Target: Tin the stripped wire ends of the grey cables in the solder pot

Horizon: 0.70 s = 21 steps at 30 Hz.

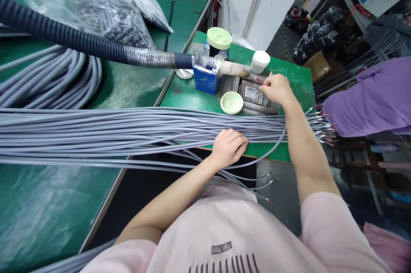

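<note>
A long bundle of grey cables (pixel 144 129) runs across the bench, with stripped ends showing coloured wires at the far right. My left hand (pixel 228 148) lies on the near side of this bundle, fingers curled over the cables. Pinched between the fingers of my right hand (pixel 276 88) is a cable end with thin reddish wires (pixel 259 81). It is held just above a small solder pot (pixel 253 92) with a shiny metal surface. One grey cable (pixel 272 148) loops out of the bundle and passes behind my right forearm.
A ribbed hose (pixel 96 46) ends in a nozzle beside the pot, by a blue box (pixel 205 81). Around it are a shallow pale-green lid (pixel 231 103), a white tub (pixel 260 61) and a green-lidded jar (pixel 219 39). At right is a person's purple sleeve (pixel 369 97).
</note>
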{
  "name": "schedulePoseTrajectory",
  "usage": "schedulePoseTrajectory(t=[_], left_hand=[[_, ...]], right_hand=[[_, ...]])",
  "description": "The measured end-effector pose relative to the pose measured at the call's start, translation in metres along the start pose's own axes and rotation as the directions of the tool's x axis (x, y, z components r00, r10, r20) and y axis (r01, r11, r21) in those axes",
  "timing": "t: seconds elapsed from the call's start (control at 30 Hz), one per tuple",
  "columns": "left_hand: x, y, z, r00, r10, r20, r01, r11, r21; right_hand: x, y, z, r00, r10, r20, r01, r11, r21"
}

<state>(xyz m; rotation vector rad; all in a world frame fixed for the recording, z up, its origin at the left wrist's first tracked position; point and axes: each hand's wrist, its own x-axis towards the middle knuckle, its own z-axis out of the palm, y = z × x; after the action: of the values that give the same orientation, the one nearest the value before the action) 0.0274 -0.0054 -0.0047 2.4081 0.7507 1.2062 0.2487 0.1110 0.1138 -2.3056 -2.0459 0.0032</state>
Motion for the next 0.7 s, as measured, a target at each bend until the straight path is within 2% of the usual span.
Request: schedulePoseTrajectory(t=[0.1,0.23,0.7], left_hand=[[-0.001,0.0,0.001,1.0,-0.001,-0.01,0.001,1.0,-0.013],[-0.001,0.0,0.0,1.0,-0.008,-0.002,0.008,1.0,-0.018],[-0.001,-0.001,0.0,0.999,-0.024,0.024,0.025,0.998,-0.065]], right_hand=[[0.011,0.015,0.015,0.998,0.062,0.016,-0.061,0.998,-0.022],[0.02,0.016,0.03,0.992,0.106,0.062,-0.103,0.994,-0.047],[0.031,0.01,0.048,0.983,0.127,0.13,-0.12,0.991,-0.06]])
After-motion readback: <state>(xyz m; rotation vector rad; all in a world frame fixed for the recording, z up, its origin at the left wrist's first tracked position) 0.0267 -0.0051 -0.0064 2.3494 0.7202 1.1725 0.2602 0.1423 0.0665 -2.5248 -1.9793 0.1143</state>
